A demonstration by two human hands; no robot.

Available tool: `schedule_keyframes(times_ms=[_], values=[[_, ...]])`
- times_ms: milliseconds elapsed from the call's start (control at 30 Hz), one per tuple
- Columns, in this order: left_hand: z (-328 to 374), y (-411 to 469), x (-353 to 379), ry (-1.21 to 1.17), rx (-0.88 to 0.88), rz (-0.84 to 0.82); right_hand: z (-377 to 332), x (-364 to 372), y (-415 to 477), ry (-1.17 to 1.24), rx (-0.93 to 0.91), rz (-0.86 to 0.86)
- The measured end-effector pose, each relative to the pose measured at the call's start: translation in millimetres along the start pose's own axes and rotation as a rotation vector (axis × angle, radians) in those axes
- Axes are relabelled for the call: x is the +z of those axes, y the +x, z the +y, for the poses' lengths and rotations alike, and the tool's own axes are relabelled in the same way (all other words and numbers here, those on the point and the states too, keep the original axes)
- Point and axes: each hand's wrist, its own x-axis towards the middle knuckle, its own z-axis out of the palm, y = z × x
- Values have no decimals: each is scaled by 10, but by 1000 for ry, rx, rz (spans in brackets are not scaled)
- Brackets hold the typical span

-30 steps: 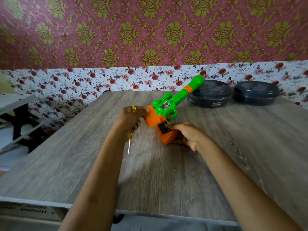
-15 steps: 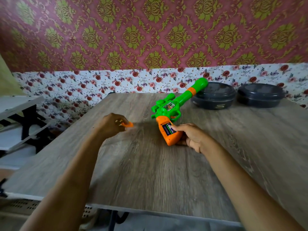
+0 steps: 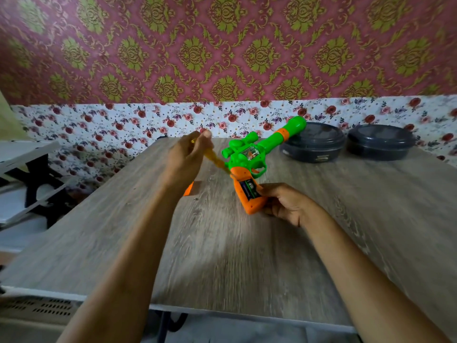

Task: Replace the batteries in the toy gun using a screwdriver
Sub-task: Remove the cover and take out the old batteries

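Observation:
A green and orange toy gun [image 3: 249, 154] lies on the wooden table [image 3: 222, 256], barrel pointing to the far right. Its orange grip shows an uncovered battery compartment [image 3: 249, 189] with batteries inside. My right hand [image 3: 284, 203] grips the orange handle from the right. My left hand [image 3: 188, 157] holds a yellow-handled screwdriver [image 3: 215, 160], slanted down toward the top of the orange grip. A small orange battery cover [image 3: 189, 189] lies on the table just under my left wrist, partly hidden.
Two dark round lidded containers [image 3: 312, 144] [image 3: 380, 142] stand at the back right against the floral wall. A white shelf on a black frame [image 3: 27, 154] is off the table's left side. The table's front edge runs along the bottom.
My left hand set the orange cover down on the table to the left, then rose and moved right, bringing the screwdriver toward the gun. My right hand stayed on the handle.

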Motion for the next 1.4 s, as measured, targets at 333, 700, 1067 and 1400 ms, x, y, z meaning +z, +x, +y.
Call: schedule_keyframes(times_ms=[333,700,1067,1400], values=[[-158,-231,375,-83,122,8,36,-86,88,30,-14,-44],[-127,-249,292,66,226,164,47,-152,112,59,-21,-136],[-118,-286,350,137,321,118,55,-156,82,29,-44,-136],[-30,-369,447,302,473,58,73,-163,103,-7,-47,-152]])
